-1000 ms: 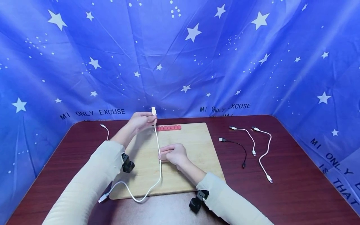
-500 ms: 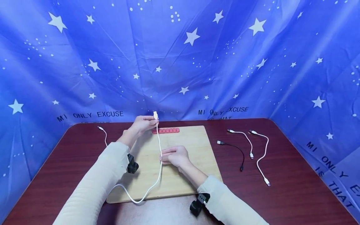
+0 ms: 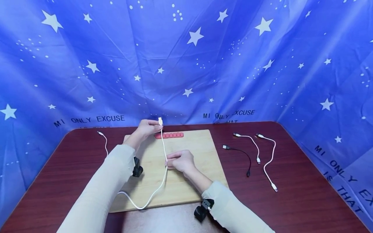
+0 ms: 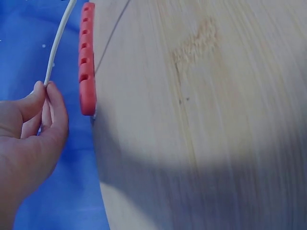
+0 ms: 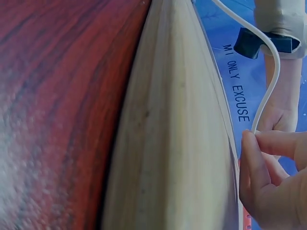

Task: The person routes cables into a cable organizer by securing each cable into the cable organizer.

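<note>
A white USB cable (image 3: 164,142) runs between both hands over the wooden board (image 3: 201,155). My left hand (image 3: 147,128) pinches it just below its upper plug, which points up near the board's far edge. Lower down, my right hand (image 3: 182,161) pinches the cord between thumb and fingertips, seen closely in the right wrist view. From there the cable sags to the board's near edge and curves left, its other end hidden behind the left sleeve. Just past the left fingers lies a red cable holder (image 3: 172,135) with a row of slots, at the board's far edge.
Right of the board, a short black cable (image 3: 242,150) and two white cables (image 3: 253,140) (image 3: 272,155) lie on the dark red table (image 3: 297,161). Another white cable (image 3: 105,140) lies at the left, partly behind the left arm. A blue starry curtain (image 3: 186,64) surrounds the table.
The head view has shifted slightly. The left forearm has moved a little right over the cable's lower end, which was visible before. Both hands keep their pinch on the cable.
</note>
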Action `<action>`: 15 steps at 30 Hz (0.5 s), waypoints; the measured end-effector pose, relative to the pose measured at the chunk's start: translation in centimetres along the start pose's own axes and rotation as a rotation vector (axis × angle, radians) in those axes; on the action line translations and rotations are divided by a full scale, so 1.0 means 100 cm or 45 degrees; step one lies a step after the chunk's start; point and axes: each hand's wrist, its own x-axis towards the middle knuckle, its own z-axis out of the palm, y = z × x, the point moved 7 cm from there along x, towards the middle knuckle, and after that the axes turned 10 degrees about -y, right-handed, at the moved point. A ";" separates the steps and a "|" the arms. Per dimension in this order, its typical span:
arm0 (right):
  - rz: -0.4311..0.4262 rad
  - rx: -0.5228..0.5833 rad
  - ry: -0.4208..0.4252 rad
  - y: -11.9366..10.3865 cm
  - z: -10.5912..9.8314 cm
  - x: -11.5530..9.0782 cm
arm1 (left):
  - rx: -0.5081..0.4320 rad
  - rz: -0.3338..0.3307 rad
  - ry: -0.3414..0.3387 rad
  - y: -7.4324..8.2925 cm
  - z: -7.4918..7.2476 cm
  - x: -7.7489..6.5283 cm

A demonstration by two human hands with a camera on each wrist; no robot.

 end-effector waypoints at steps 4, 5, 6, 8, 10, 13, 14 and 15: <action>-0.004 -0.027 0.020 0.000 -0.001 0.002 | 0.130 -0.003 0.023 0.000 -0.003 0.002; -0.002 -0.027 0.022 0.000 -0.001 0.002 | 0.143 -0.008 0.025 -0.001 -0.004 0.002; -0.004 -0.029 0.020 0.000 0.000 0.002 | 0.161 -0.014 0.023 -0.001 -0.004 0.003; -0.005 -0.028 0.014 0.000 0.001 0.003 | 0.183 -0.020 0.017 -0.003 -0.005 0.005; -0.005 -0.030 0.008 0.000 0.002 0.003 | 0.199 -0.029 0.007 -0.004 -0.006 0.007; -0.014 -0.031 0.005 0.000 0.003 0.002 | 0.264 -0.040 0.002 -0.005 -0.006 0.009; -0.022 -0.040 0.005 -0.001 0.004 0.002 | 0.272 -0.043 -0.001 -0.005 -0.006 0.010; -0.029 -0.048 0.004 -0.001 0.004 0.002 | 0.284 -0.049 -0.002 -0.005 -0.006 0.010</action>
